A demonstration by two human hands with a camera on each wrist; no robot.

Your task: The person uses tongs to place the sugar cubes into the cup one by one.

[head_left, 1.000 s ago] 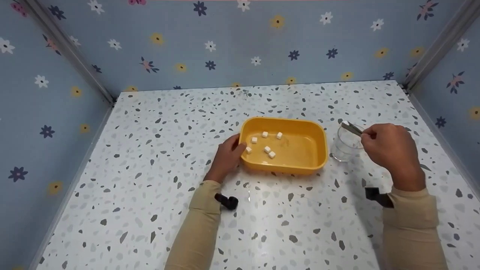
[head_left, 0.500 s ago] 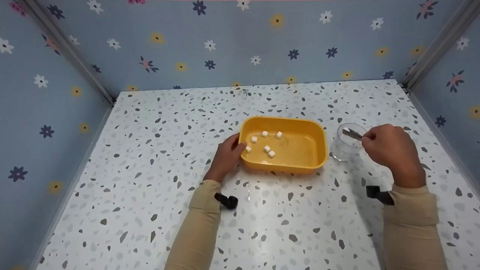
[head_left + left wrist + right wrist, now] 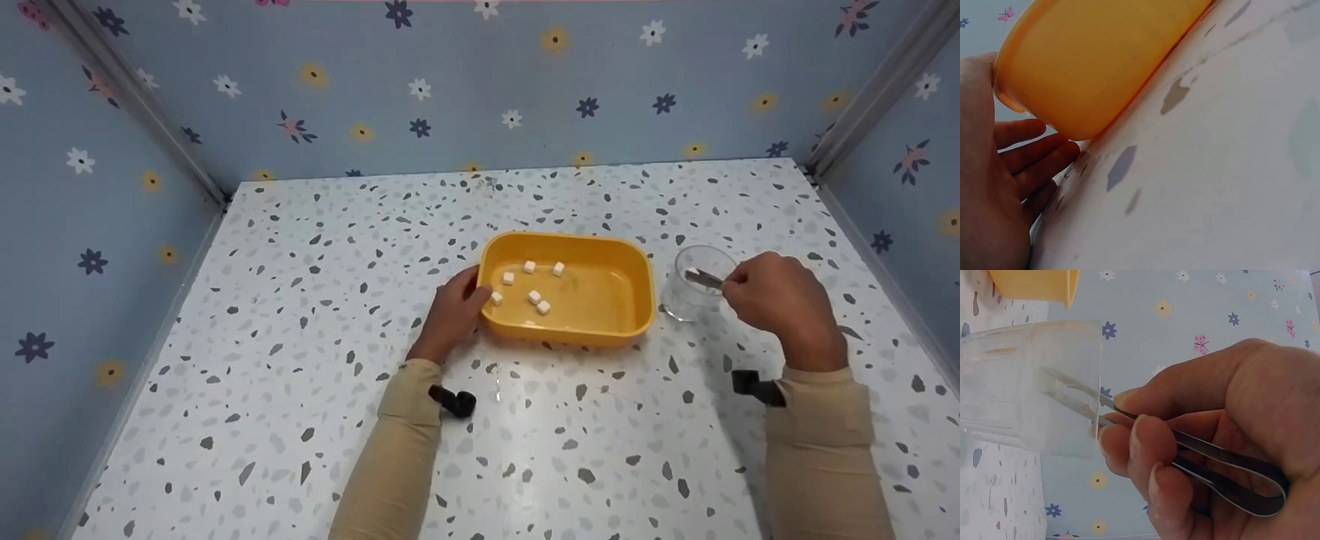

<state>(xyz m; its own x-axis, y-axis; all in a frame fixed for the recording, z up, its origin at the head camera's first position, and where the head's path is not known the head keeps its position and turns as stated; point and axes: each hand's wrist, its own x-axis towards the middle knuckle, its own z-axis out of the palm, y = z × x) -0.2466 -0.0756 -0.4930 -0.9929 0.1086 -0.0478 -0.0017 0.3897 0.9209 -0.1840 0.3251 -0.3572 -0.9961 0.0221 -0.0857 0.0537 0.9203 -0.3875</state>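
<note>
A yellow plastic tub [image 3: 600, 304] holds several small white cubes [image 3: 534, 297], mostly in its left half. My left hand [image 3: 450, 311] grips the tub's left end, thumb over the rim and fingers against the outer wall. To the right of the tub stands a clear glass [image 3: 684, 300]. My right hand [image 3: 780, 300] pinches small metal tongs [image 3: 1213, 450] between thumb and fingers, and their tips reach through the glass's mouth. In the right wrist view the tips look slightly apart behind the cloudy wall. Whether a cube is between them I cannot tell.
White speckled tabletop [image 3: 525, 450] lies under everything. Blue flowered panels [image 3: 480, 90] close off the back and both sides. A black wrist mount [image 3: 454, 403] sits on the left sleeve, another on the right.
The tong tips, with a white cube at them one second ago, have gone from above the glass's rim down into its mouth. My left hand and the tub stay put.
</note>
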